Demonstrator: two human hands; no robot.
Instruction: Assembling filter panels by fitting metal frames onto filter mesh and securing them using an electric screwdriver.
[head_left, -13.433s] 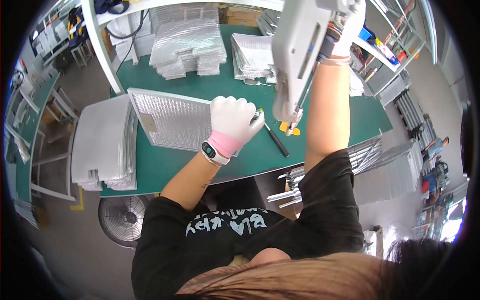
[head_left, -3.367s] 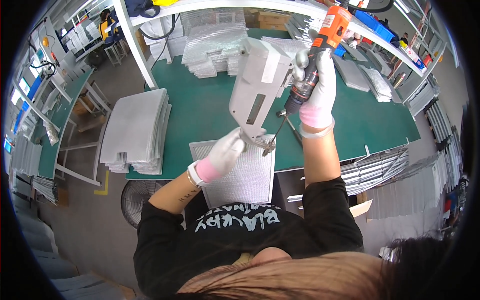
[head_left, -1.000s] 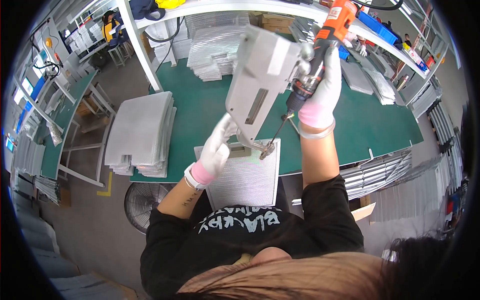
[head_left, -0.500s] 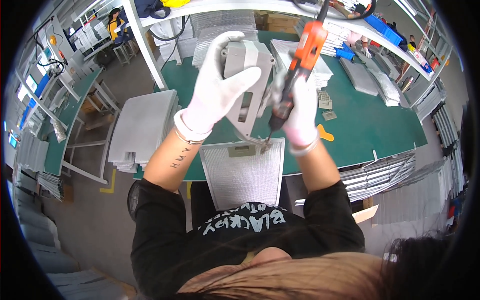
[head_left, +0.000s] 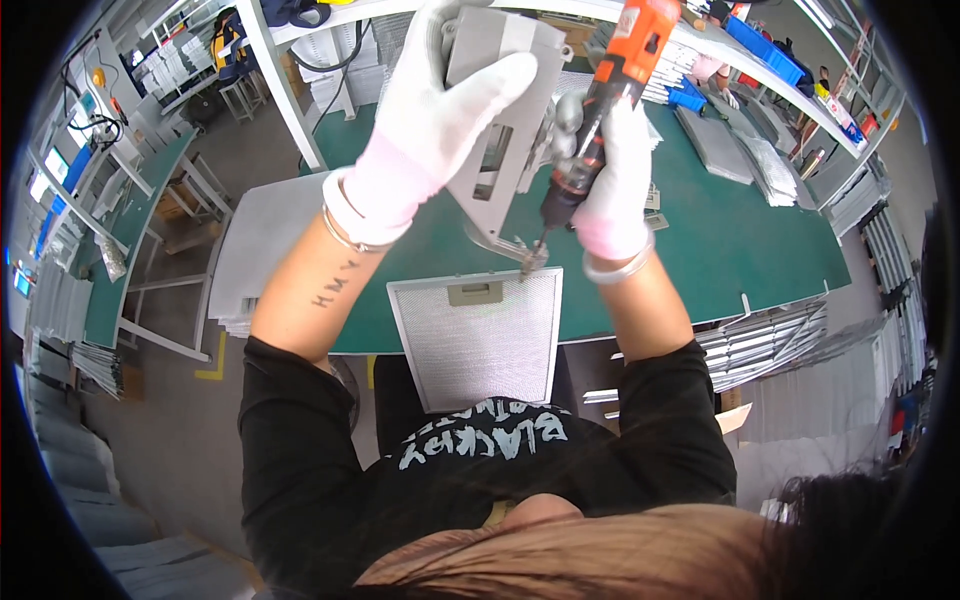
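Raised since the frame a second ago, the left hand (head_left: 435, 115) wraps the grey tool housing (head_left: 507, 40), while the right hand (head_left: 620, 165) grips the orange-and-black driver (head_left: 632, 48). Mesh panel (head_left: 475, 350) rests at the near edge of the green table (head_left: 710, 240), tan plate (head_left: 475, 292) already seated; work by the tool tip (head_left: 534, 258), at the upper right corner, appears unfinished, contact unconfirmed.

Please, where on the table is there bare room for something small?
Bare: right side of the green table, between beige plates, grey panels and front edge; smaller, between left hand and mesh panel. Crowded: the middle, with drill and grey device overhead; left end, under sheets.
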